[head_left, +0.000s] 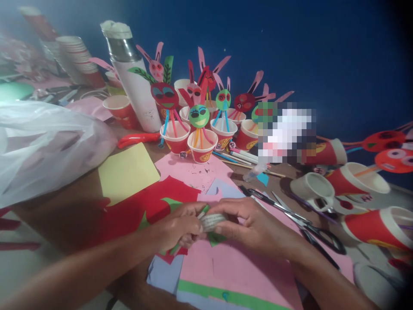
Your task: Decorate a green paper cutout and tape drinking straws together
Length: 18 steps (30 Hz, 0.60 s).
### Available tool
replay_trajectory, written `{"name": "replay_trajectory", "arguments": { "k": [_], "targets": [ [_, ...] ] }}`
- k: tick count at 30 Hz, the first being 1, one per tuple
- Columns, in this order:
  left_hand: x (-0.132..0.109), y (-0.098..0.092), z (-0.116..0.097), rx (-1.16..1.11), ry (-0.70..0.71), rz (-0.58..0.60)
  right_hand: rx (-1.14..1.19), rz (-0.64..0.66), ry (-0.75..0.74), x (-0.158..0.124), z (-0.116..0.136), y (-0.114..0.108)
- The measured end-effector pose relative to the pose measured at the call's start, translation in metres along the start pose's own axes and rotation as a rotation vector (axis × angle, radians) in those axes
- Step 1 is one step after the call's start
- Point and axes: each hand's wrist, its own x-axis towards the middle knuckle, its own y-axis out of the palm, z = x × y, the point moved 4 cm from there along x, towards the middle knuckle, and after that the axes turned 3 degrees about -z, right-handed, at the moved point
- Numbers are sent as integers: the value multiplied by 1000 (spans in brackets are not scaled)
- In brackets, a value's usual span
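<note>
My left hand [185, 224] and my right hand [247, 221] meet over the stacked coloured paper. Between finger and thumb, my right hand grips a small whitish roll of tape [213, 222]. The closed fingers of my left hand touch the roll's left side and pinch a narrow green paper strip [204, 211], partly hidden by the fingers. Below my hands lie pink paper [238, 267] and red paper [129, 215] with green cut pieces. To the right, scissors [300, 221] rest on pink paper.
Red paper cups [202, 148] with paper rabbit-like figures stand at the back. A tall white flask [138, 94] leans behind them. At left are a white plastic bag [48, 146] and yellow paper [129, 172]. A white mug [312, 189] and tipped cups [374, 226] sit at right.
</note>
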Motion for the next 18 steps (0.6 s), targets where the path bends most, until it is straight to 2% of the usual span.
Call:
{"name": "replay_trajectory", "arguments": {
  "k": [5,18],
  "targets": [
    [-2,2,1,26,-15,43,-40,-14,-14,0,0,-1],
    [0,-1,3,29,-37,6,-23,14,-5,0,-1,2]
  ]
}}
